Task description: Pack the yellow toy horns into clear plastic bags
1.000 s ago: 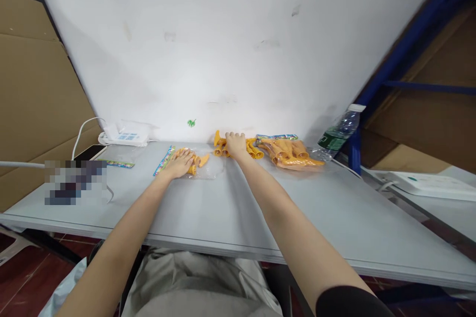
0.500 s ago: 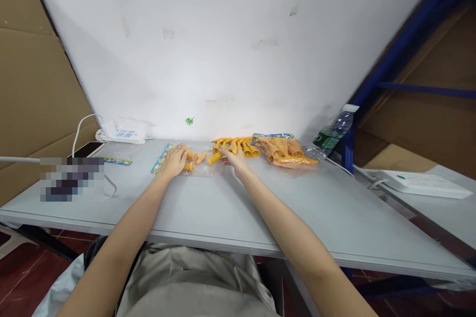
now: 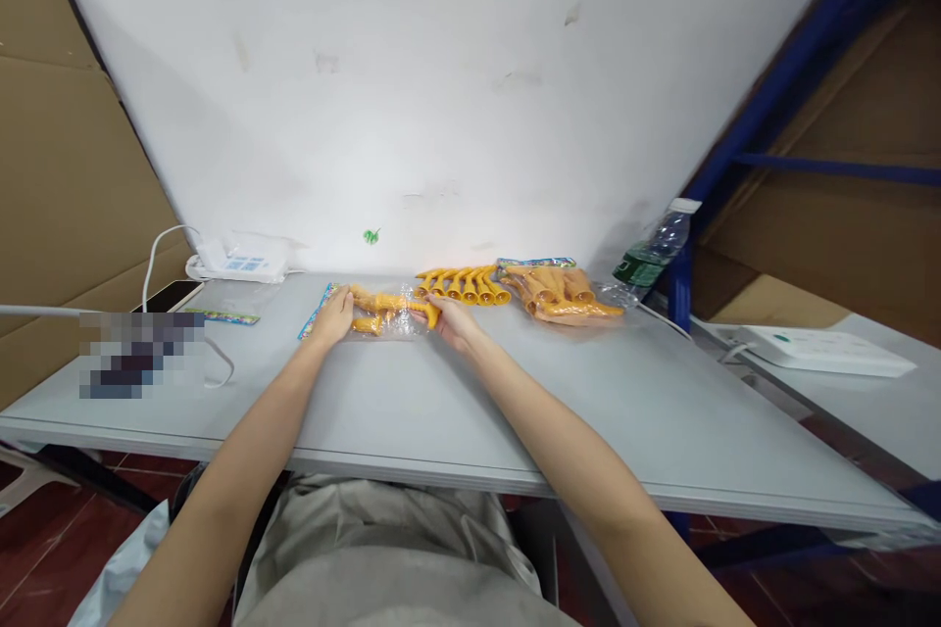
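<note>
A clear plastic bag [image 3: 398, 325] with a colourful printed header lies flat on the table, with orange horn-shaped toys [image 3: 368, 324] inside it. My left hand [image 3: 334, 315] grips the bag near its header end. In my right hand [image 3: 454, 321] is another orange toy horn [image 3: 432, 314], held by its flared end at the bag's right end. Its narrow part points left into the bag. Just behind my right hand, several loose orange horns [image 3: 470, 287] lie in a row, flared ends toward me.
A filled bag of orange horns [image 3: 563, 297] lies to the right, near a plastic bottle [image 3: 657, 250]. On the left are a white power strip [image 3: 246, 260], a phone [image 3: 173, 297] and a flat bag [image 3: 231, 315]. A white wall [image 3: 441, 98] stands behind the table.
My right hand has moved slightly left, bringing the horn into the bag's right end. My left hand has shifted left along the bag, its fingers now closed at the header.
</note>
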A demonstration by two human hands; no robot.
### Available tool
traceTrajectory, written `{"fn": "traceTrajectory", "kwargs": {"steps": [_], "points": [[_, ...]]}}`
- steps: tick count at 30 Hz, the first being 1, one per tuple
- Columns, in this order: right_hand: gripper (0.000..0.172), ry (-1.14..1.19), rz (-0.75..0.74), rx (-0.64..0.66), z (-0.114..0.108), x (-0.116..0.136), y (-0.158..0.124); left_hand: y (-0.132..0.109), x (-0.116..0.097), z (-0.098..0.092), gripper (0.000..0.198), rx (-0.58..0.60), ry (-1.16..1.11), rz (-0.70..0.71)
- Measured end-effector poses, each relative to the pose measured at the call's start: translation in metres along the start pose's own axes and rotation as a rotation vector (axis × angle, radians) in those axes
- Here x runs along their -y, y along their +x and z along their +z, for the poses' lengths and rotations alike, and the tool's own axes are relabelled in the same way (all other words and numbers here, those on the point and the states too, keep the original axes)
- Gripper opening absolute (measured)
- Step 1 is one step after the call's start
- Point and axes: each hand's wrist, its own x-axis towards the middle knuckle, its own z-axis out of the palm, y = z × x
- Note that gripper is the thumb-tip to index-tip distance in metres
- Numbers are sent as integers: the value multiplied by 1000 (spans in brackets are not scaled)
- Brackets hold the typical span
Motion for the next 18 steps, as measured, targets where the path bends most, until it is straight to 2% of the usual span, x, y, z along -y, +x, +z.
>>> {"fn": "traceTrajectory", "kwargs": {"steps": [5,7,11,14,16,18], "points": [[11,-130,59,58,2,-6,2,-1,-4,-1,50,39,-20,1],[12,-281,10,36,2,-10,4,-2,-6,-1,49,49,-2,18],[17,-708,-178,18,-1,-12,10,-4,-6,-1,51,75,46,103],[27,-939,-159,78,-3,-6,12,-5,-7,-1,51,85,51,121],[29,-947,-109,144,-4,-1,14,-4,-9,-2,50,84,28,87],[24,-858,-48,206,-2,3,17,-4,-11,-3,51,81,-15,23]]}}
